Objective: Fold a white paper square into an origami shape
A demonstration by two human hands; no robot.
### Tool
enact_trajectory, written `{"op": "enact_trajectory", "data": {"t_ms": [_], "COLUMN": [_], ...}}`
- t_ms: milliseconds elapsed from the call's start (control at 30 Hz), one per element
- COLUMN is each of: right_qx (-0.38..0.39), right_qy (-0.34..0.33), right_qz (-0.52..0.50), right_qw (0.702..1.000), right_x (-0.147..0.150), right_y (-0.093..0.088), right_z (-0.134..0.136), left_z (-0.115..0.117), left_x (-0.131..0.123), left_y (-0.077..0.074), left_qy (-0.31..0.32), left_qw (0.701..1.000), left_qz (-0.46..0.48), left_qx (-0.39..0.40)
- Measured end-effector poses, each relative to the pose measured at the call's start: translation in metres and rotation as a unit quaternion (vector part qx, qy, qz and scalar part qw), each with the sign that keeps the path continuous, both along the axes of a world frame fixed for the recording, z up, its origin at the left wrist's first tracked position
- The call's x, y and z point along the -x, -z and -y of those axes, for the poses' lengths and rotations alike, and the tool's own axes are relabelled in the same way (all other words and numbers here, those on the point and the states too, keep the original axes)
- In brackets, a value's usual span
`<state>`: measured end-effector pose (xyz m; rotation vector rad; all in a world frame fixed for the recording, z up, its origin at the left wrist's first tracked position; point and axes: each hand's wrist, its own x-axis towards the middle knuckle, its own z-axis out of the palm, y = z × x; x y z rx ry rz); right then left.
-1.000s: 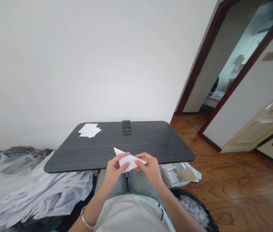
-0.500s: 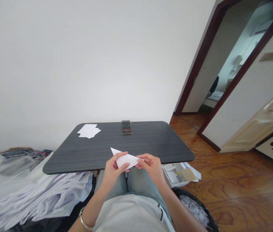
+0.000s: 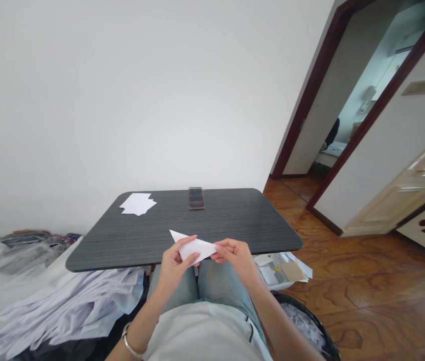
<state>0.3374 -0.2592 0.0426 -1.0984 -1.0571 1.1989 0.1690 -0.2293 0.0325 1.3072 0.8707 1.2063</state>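
A folded piece of white paper (image 3: 199,249) with a pointed corner is held between both hands, over the near edge of the dark table (image 3: 235,215). My left hand (image 3: 177,260) grips its left part, thumb on top and fingers behind. At the right end, my right hand (image 3: 233,252) pinches the paper's corner between thumb and fingers. The fingers behind the sheet are partly hidden. On the table's far left lies a small pile of white paper sheets (image 3: 138,203).
A phone (image 3: 196,198) rests at the table's back edge by the wall. Below right are a box of papers (image 3: 280,271) and a black bag of white scraps (image 3: 304,321). White cloth (image 3: 73,306) is heaped at the lower left. A doorway (image 3: 325,100) opens on the right.
Both hands stay closed on the folded paper. The paper and left hand have shifted very slightly to the left; the rest looks the same.
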Motion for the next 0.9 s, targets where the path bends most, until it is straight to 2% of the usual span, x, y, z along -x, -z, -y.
{"op": "enact_trajectory", "data": {"t_ms": [233,433,600,900], "right_qx": [-0.004,-0.011,-0.025,-0.017], "right_qy": [-0.037,-0.015,-0.022,-0.035], "right_qz": [-0.011,-0.011,0.032,0.036], "right_qw": [0.999,1.0,0.999,0.999], "right_x": [-0.0067,-0.0102,-0.0085,-0.0103], "right_y": [-0.0011,-0.0035,-0.0061,-0.0026], "right_z": [-0.001,0.0001,0.0027,0.0023], "left_z": [-0.0017,-0.0021,-0.0015,-0.002], "left_x": [0.0034,0.0059,0.0052,0.0058], "left_y": [0.0018,0.0018,0.0002,0.0032], "left_qy": [-0.009,-0.013,-0.007,-0.011], "left_qw": [1.0,1.0,1.0,1.0], "left_qz": [0.0,0.009,0.005,-0.002], "left_qx": [-0.01,-0.019,-0.026,-0.027]}}
